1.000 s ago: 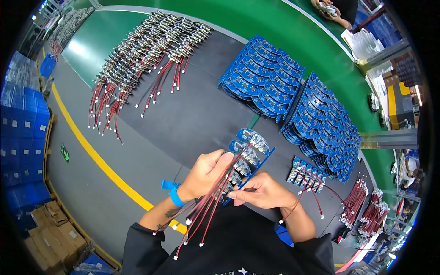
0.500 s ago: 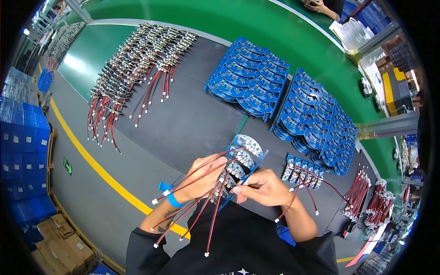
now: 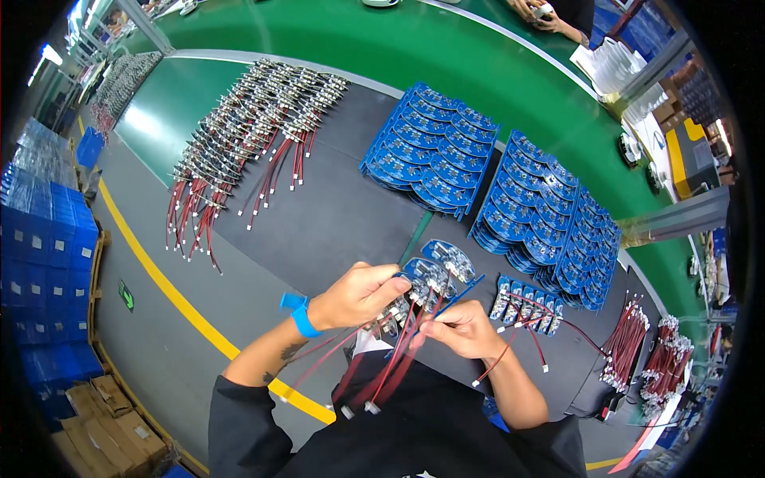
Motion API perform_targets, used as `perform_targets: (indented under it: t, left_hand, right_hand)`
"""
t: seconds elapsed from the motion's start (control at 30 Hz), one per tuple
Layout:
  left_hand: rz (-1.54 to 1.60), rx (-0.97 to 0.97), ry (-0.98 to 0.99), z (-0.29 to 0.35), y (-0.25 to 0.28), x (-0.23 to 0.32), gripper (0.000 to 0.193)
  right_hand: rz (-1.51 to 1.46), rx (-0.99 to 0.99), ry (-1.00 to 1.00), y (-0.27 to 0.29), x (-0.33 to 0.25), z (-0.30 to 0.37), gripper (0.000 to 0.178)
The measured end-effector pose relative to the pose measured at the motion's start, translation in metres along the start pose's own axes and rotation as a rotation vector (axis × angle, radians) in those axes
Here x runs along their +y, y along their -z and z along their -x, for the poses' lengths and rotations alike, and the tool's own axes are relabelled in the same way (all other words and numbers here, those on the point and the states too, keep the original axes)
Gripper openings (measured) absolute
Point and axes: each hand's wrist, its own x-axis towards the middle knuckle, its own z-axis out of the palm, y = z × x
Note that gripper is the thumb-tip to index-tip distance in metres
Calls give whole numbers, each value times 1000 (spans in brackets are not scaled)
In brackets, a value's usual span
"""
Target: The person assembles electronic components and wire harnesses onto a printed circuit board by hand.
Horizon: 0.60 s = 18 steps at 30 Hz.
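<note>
In front of my body is a blue circuit board panel, made of several rounded boards along a straight edge strip. White connectors sit on it, with red and black wires dangling toward my shirt, blurred by motion. My left hand, a blue band at its wrist, pinches one of the rounded boards between thumb and fingers. With closed fingers, my right hand grips the lower end of the panel by the strip. Right of it lies a row of small boards with wires attached.
Stacks of blue panels and more panels lie beyond my hands. Wired boards sit at the far left, wire bundles at the right. A green conveyor curves behind; a co-worker's hands show across it.
My left hand has shifted up and right along the panel and now grips a board's edge. The hanging wires have swung toward the middle. The view has tilted slightly.
</note>
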Motion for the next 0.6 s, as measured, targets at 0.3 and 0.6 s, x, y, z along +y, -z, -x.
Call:
perform_targets:
  t: [0.3,0.6]
  left_hand:
    - [93,-125,129,-1,4,2,33]
    - [108,-179,155,7,8,1,32]
  right_hand:
    - [34,121,-22,-6,-10,1,13]
    - [-91,-7,50,0,-1,0,13]
